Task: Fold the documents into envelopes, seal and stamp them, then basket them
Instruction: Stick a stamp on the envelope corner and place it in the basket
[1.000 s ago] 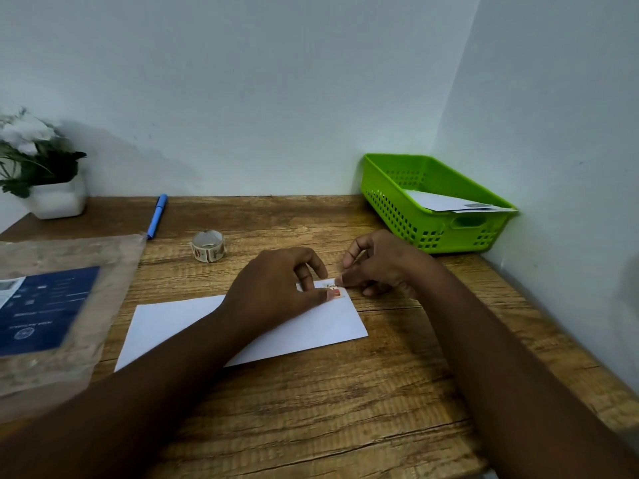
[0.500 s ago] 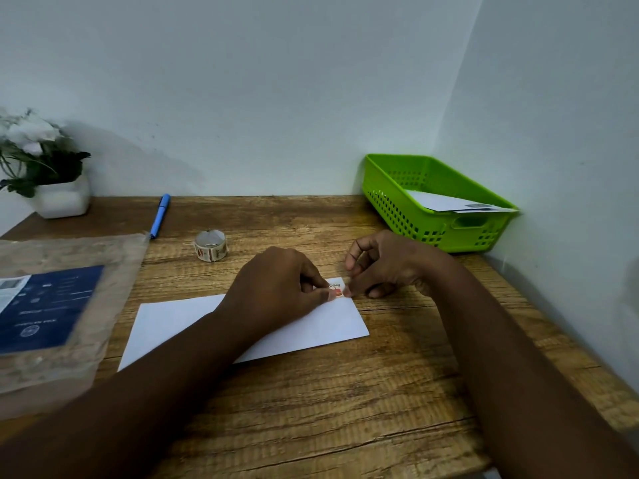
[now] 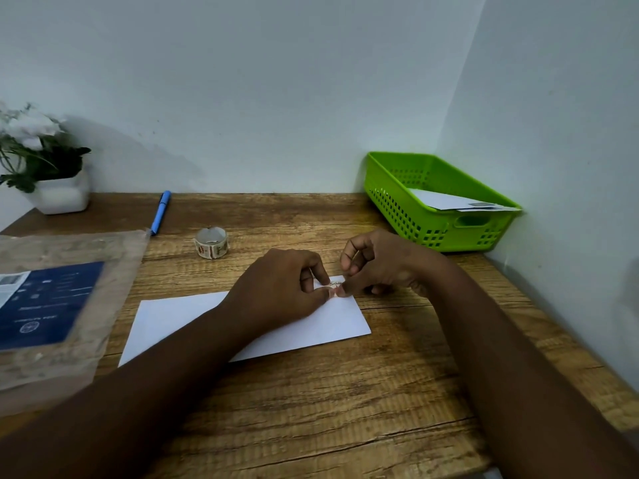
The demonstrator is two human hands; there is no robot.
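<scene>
A white envelope (image 3: 179,319) lies flat on the wooden desk (image 3: 328,409) in front of me. A small stamp sticker (image 3: 334,285) sits at its far right corner. My left hand (image 3: 280,288) rests on the envelope, thumb and forefinger pressing the sticker. My right hand (image 3: 377,267) meets it from the right, its fingertips pinching the sticker's right edge. A roll of stamp stickers (image 3: 211,242) stands behind the envelope. The green basket (image 3: 408,216) at the back right holds stamped envelopes (image 3: 446,202).
A clear plastic packet with a blue label (image 3: 52,302) lies at the left. A blue pen (image 3: 160,212) and a white pot of flowers (image 3: 52,188) stand at the back left. Walls close the back and right side.
Both hands stay at the envelope's corner. My right fingertips have closed in to touch the left thumb on the sticker. The envelope has not moved.
</scene>
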